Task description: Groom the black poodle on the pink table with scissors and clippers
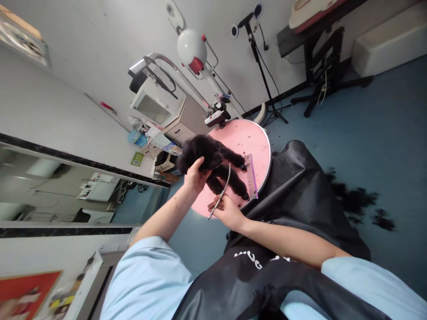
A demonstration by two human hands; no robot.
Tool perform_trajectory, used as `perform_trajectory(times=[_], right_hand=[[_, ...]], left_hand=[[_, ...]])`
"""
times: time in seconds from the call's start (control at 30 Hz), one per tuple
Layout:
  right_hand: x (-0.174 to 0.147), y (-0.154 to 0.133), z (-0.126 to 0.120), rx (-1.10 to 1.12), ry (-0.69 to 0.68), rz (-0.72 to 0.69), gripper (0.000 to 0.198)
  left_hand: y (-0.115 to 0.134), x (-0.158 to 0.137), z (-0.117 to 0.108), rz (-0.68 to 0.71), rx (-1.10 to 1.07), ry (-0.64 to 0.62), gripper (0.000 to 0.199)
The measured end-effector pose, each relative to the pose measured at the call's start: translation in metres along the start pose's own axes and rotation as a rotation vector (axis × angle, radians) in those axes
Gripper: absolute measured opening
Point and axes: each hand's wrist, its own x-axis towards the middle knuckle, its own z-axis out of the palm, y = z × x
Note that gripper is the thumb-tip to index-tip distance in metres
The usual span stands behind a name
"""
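Left hand (195,175): I see its fingers closed around the head of a black dog (213,149), thumb on the near side, the other fingertips mostly hidden under the fur. The dog stands on a round pink table (256,140), its body beyond and to the right of those fingers.

Right hand (230,213): lower and to the right of the left one, fingers gripping silver curved scissors (227,183) near the handle end. The blade runs up from the fingers, in front of the dog's legs; I cannot tell whether it touches fur.

A comb (255,180) with a purple spine lies ahead and right of the right fingers, teeth toward the paws. Farther right of both hands, I note a black apron (287,178), then dark hair clippings (360,200) scattered on the blue floor (383,133).
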Motion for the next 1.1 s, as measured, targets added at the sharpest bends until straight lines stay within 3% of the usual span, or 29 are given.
perform_trajectory(times=[0.03, 0.1, 0.17, 0.2, 0.3, 0.4, 0.57, 0.67, 0.9, 1.1], right_hand=[[-0.001, -0.001, -0.006, 0.027, 0.016, -0.001, 0.036], [-0.004, -0.001, -0.021, 0.059, 0.061, 0.006, 0.038], [-0.007, 0.001, -0.037, 0.059, 0.095, 0.023, 0.039], [-0.009, 0.002, -0.045, 0.052, 0.109, 0.032, 0.04], [-0.012, 0.0, -0.062, 0.026, 0.148, 0.067, 0.04], [-0.015, -0.005, -0.065, 0.004, 0.101, 0.101, 0.039], [-0.011, -0.013, -0.049, -0.025, -0.099, 0.15, 0.039], [-0.004, -0.018, -0.034, -0.035, -0.158, 0.132, 0.038], [0.012, -0.039, -0.001, -0.008, -0.156, 0.048, 0.031], [0.017, -0.043, 0.016, -0.075, -0.137, -0.034, 0.028]], left_hand=[[-0.013, 0.003, -0.003, -0.003, -0.089, 0.018, 0.003], [-0.042, 0.011, -0.004, -0.095, -0.205, 0.034, 0.014], [-0.065, 0.022, 0.004, -0.204, -0.24, -0.029, 0.017], [-0.073, 0.028, 0.011, -0.189, -0.281, -0.035, 0.019], [-0.076, 0.04, 0.032, -0.104, -0.405, -0.005, 0.028], [-0.059, 0.04, 0.031, -0.06, -0.436, 0.029, 0.03], [-0.037, 0.035, 0.0, -0.042, -0.394, -0.036, 0.03], [-0.032, 0.042, -0.006, -0.026, -0.418, -0.029, 0.034], [-0.029, 0.031, 0.005, 0.077, -0.471, 0.068, 0.038], [-0.035, 0.023, -0.004, 0.113, -0.463, 0.084, 0.038]])
